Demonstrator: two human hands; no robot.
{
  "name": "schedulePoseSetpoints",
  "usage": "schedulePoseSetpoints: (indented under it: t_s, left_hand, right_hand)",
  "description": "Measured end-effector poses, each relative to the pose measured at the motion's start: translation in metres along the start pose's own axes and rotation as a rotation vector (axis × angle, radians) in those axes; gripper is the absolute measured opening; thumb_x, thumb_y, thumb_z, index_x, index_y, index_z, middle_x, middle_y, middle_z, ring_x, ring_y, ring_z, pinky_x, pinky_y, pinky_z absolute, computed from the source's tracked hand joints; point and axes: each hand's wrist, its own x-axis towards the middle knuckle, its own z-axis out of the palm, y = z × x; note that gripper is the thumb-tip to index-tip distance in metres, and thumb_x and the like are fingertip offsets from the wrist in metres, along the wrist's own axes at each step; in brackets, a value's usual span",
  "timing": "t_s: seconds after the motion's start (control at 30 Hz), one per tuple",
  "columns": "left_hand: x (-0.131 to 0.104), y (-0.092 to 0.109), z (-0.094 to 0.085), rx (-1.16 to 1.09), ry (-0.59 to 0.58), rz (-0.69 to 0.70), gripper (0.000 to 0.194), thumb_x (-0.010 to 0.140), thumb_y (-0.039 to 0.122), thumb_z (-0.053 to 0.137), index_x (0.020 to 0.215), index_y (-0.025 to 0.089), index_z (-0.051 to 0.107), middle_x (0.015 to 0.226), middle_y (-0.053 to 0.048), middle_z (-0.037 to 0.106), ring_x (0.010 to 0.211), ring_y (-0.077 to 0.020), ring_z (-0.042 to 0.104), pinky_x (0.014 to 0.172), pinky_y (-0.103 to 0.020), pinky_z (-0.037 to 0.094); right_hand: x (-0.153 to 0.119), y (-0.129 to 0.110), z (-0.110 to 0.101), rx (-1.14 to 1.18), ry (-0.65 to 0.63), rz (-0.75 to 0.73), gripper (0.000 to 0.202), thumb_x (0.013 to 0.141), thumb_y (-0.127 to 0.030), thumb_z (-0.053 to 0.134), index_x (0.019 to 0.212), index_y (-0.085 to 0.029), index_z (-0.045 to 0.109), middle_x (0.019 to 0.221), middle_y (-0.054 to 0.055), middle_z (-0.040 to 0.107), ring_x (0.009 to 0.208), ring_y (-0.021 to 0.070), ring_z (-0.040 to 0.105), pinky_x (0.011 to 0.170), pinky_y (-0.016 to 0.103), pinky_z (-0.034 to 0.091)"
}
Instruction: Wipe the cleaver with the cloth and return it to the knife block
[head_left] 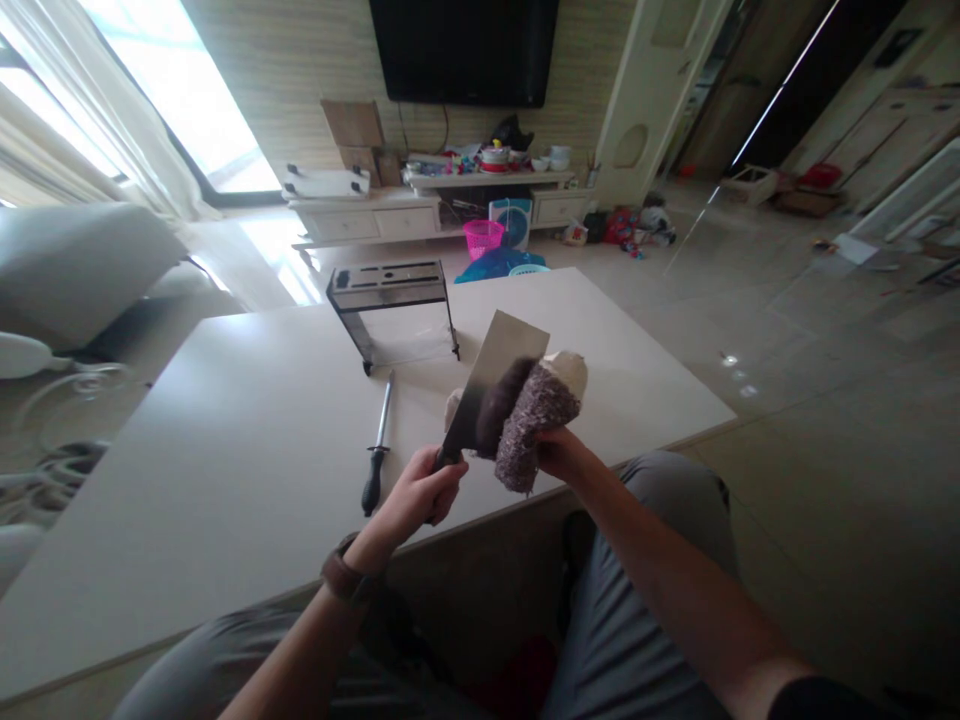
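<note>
As the left hand [426, 488] grips a cleaver [501, 358], the right hand [562, 453] holds a shaggy cloth [536, 420] just beside it.

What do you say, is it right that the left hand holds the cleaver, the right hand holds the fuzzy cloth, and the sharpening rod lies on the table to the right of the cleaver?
One thing is wrong: the head view shows the sharpening rod on the table to the left of the cleaver, not the right. The rest stands.
</note>
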Motion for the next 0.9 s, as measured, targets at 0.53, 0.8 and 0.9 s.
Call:
schedulePoseSetpoints:
  t_s: [0.53,0.8,0.9]
  left_hand:
    - [-0.002,0.011,-0.001,0.627,0.063,-0.047,0.035,0.093,0.048,0.062,0.075,0.022,0.049,0.049,0.008,0.048,0.04,-0.0104,0.047,0.04,-0.021,0.035]
    - [0.003,0.014,-0.011,0.818,0.142,-0.059,0.042,0.087,0.052,0.064,0.064,0.024,0.042,0.047,0.006,0.043,0.041,-0.0118,0.045,0.041,-0.023,0.03]
    - [0.002,0.012,-0.017,0.889,0.157,-0.051,0.043,0.085,0.052,0.064,0.063,0.023,0.043,0.049,0.005,0.043,0.044,-0.0113,0.043,0.044,-0.024,0.026]
  right_hand:
    - [0.011,-0.001,0.007,0.115,0.361,-0.132,0.046,0.045,-0.011,0.091,0.087,-0.02,0.074,0.089,0.002,0.082,0.081,0.0222,0.077,0.077,0.034,0.065]
    - [0.023,-0.032,-0.009,0.199,0.439,-0.271,0.027,0.066,-0.017,0.081,0.092,-0.02,0.073,0.092,0.002,0.082,0.084,0.0205,0.078,0.082,0.034,0.066]
    - [0.022,-0.031,-0.006,0.174,0.423,-0.223,0.027,0.068,-0.02,0.083,0.093,-0.021,0.073,0.093,0.002,0.082,0.085,0.0201,0.078,0.081,0.032,0.067]
